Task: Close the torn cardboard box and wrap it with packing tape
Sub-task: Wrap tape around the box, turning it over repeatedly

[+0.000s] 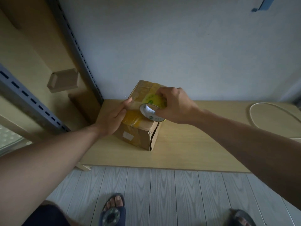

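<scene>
Nothing can be read. The green marks point(151, 101) on the tape roll point(154, 106) are blurred and too small, and the white sticker point(127, 135) on the cardboard box point(140, 139) shows no legible print.

The bare left arm point(53, 154) enters from the lower left of the frame, and the bare right arm point(244, 137) from the right edge. Just left of centre, the left hand point(112, 119) grips the cardboard box point(138, 136), thumb along its top. Beside it, the right hand point(175, 105) curls round the tape roll point(153, 106).
</scene>
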`<state>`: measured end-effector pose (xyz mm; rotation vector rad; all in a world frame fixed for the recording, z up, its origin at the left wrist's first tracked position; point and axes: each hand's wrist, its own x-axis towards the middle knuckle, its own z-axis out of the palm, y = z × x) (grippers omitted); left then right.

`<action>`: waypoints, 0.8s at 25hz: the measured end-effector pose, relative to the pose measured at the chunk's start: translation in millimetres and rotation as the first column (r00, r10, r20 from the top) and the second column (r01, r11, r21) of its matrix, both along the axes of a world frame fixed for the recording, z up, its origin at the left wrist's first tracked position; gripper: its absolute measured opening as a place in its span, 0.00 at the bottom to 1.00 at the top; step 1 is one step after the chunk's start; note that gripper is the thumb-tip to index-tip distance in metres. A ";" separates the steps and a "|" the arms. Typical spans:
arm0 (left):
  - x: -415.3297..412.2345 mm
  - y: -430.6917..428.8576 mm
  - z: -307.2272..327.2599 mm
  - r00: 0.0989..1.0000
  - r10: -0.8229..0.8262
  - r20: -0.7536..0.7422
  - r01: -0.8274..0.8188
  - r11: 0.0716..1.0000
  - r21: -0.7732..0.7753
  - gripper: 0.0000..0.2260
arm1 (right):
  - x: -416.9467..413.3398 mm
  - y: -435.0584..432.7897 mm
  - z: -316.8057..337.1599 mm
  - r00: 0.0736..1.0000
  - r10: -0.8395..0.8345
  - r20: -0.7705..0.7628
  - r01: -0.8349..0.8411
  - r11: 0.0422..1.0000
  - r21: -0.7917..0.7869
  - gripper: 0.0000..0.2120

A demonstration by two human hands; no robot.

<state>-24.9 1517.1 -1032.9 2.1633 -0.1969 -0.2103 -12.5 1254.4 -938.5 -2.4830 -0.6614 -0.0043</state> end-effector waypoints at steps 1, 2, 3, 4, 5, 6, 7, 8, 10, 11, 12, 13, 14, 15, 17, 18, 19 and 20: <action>0.6 -0.2 -0.8 1.000 -0.008 -0.005 0.008 1.000 -0.008 0.24 | -2.6 -3.7 2.5 1.000 -0.009 0.007 0.010 1.000 -0.022 0.12; 0.5 -0.8 -0.8 1.000 -0.013 -0.010 0.012 1.000 -0.007 0.23 | -4.7 -8.8 4.5 1.000 -0.017 0.013 0.018 0.999 -0.049 0.16; 0.8 -0.3 -2.1 1.000 -0.020 -0.013 0.020 1.000 -0.007 0.22 | -6.9 -14.5 7.0 0.999 -0.022 0.027 0.024 0.996 -0.083 0.18; 1.2 -0.3 -3.7 1.000 -0.020 -0.011 0.020 1.000 -0.002 0.21 | -8.5 -20.9 8.8 0.999 -0.024 0.045 0.029 0.993 -0.117 0.19; 1.8 -0.2 -5.2 1.000 -0.022 -0.013 0.022 1.000 -0.002 0.21 | -10.0 -27.8 10.3 0.998 -0.030 0.051 0.036 0.990 -0.137 0.17; 1.8 -0.1 -5.9 1.000 -0.021 -0.020 0.021 1.000 -0.001 0.21 | -10.1 -34.3 9.7 0.998 -0.043 0.035 0.047 0.988 -0.144 0.13; 1.9 0.0 -6.7 0.999 -0.022 -0.023 0.022 1.000 -0.003 0.21 | -10.6 -39.1 9.0 0.999 -0.052 0.013 0.053 0.988 -0.148 0.10; 1.8 -0.6 -6.6 0.999 -0.022 -0.025 0.022 1.000 -0.006 0.21 | -11.7 -42.8 7.8 0.999 -0.051 -0.002 0.050 0.986 -0.158 0.08; 1.7 -2.5 -6.7 0.999 -0.025 -0.020 0.025 0.999 -0.021 0.20 | -14.0 -48.8 3.2 0.999 -0.035 -0.003 0.034 0.979 -0.199 0.10; 2.0 -3.5 -6.9 1.000 -0.023 -0.019 0.022 0.999 -0.033 0.20 | -15.0 -51.8 0.7 0.999 -0.035 -0.001 0.034 0.976 -0.215 0.11; 1.7 -4.6 -6.6 0.999 -0.024 -0.026 0.023 0.999 -0.042 0.20 | -15.2 -55.8 -3.5 0.999 -0.047 -0.004 0.045 0.975 -0.220 0.11; 1.4 -5.6 -7.1 0.999 -0.029 -0.034 0.027 0.998 -0.051 0.20 | -15.4 -60.1 -9.6 0.998 -0.067 -0.010 0.063 0.975 -0.215 0.09; 1.5 -6.7 -8.3 0.999 -0.032 -0.035 0.030 0.998 -0.052 0.19 | -16.0 -63.8 -16.6 0.996 -0.083 -0.018 0.078 0.975 -0.208 0.08; 1.2 -7.2 -9.0 0.999 -0.034 -0.032 0.033 0.998 -0.045 0.20 | -17.2 -65.9 -23.4 0.995 -0.092 -0.027 0.085 0.976 -0.201 0.09; 1.3 -7.4 -10.9 0.999 -0.035 -0.022 0.034 0.999 -0.029 0.20 | -19.3 -67.0 -34.3 0.994 -0.100 -0.041 0.089 0.974 -0.207 0.11; 1.4 -7.5 -11.1 0.999 -0.033 -0.023 0.032 0.999 -0.031 0.20 | -19.9 -67.0 -36.7 0.994 -0.099 -0.040 0.088 0.973 -0.213 0.12; 1.2 -7.5 -11.4 0.999 -0.028 -0.030 0.027 0.999 -0.028 0.20 | -19.7 -67.1 -38.1 0.995 -0.095 -0.038 0.085 0.973 -0.216 0.12; 0.6 -7.4 -11.0 0.999 -0.027 -0.033 0.026 0.999 -0.024 0.20 | -19.0 -67.5 -38.8 0.995 -0.091 -0.037 0.081 0.972 -0.219 0.12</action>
